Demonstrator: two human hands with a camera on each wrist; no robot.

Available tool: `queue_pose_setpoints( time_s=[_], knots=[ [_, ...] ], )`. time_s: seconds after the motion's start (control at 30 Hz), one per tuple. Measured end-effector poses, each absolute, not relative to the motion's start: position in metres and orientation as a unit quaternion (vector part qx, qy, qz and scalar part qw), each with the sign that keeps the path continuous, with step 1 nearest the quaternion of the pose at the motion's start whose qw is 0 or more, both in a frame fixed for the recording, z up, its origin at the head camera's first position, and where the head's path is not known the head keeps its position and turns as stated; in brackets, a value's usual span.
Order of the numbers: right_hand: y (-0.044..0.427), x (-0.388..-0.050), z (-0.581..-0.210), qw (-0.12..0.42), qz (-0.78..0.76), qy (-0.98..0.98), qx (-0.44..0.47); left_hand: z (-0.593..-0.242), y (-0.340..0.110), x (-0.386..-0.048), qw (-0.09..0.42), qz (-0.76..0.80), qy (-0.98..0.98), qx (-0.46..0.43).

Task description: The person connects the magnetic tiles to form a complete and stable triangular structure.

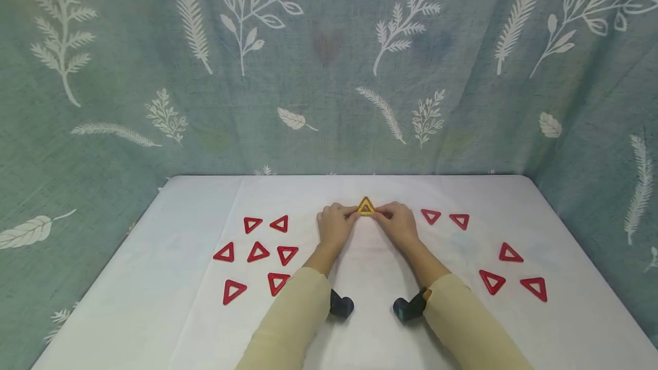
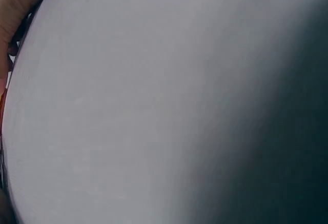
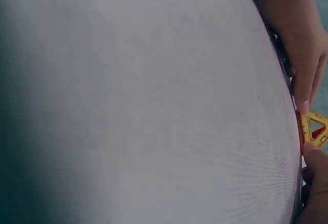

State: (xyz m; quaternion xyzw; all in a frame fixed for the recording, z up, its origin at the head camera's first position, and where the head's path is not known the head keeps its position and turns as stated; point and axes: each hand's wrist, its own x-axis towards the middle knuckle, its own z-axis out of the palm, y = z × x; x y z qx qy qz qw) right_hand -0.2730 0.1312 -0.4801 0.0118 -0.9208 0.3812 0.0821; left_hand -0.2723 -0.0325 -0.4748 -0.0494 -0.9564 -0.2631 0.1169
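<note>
Near the table's far edge, a small yellow triangular frame (image 1: 366,206) points away from me. My left hand (image 1: 336,225) pinches its left corner, and my right hand (image 1: 398,222) pinches its right corner. In the right wrist view the yellow triangle (image 3: 313,130) sits between the fingertips of both hands, with some red showing at its edge and through its opening. That view has the left hand (image 3: 300,44) at the upper right and part of the right hand (image 3: 316,183) below. The left wrist view mostly shows blurred white cloth, with the hands cut off at its left border.
Several red triangular frames lie scattered on the white table (image 1: 370,278) left of the hands, among them one red triangle (image 1: 258,252). More lie on the right, including another red triangle (image 1: 492,282). A leaf-patterned green curtain (image 1: 329,101) hangs behind the table.
</note>
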Motion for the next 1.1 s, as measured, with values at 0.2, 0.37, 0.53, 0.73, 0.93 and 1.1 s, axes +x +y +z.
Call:
queue_pose_setpoints(
  time_s=[0.2, 0.37, 0.53, 0.73, 0.93, 1.1],
  knots=[
    [0.126, -0.280, -0.476, 0.093, 0.388, -0.917, -0.002, -0.471, -0.029, -0.279, 0.118, -0.237, -0.964, -0.027],
    [0.126, -0.284, -0.479, 0.091, 0.373, -0.923, -0.018, -0.473, -0.024, -0.281, 0.092, -0.223, -0.970, -0.003],
    [0.125, -0.287, -0.479, 0.105, 0.366, -0.924, -0.026, -0.476, -0.024, -0.284, 0.100, -0.233, -0.967, -0.010],
    [0.123, -0.281, -0.474, 0.091, 0.418, -0.903, -0.045, -0.477, -0.032, -0.282, 0.126, -0.269, -0.954, -0.031],
    [0.127, -0.267, -0.473, 0.091, 0.450, -0.887, -0.047, -0.476, -0.035, -0.268, 0.116, -0.312, -0.942, -0.035],
    [0.130, -0.252, -0.473, 0.073, 0.448, -0.890, -0.049, -0.474, -0.039, -0.252, 0.110, -0.334, -0.935, -0.040]
  ],
)
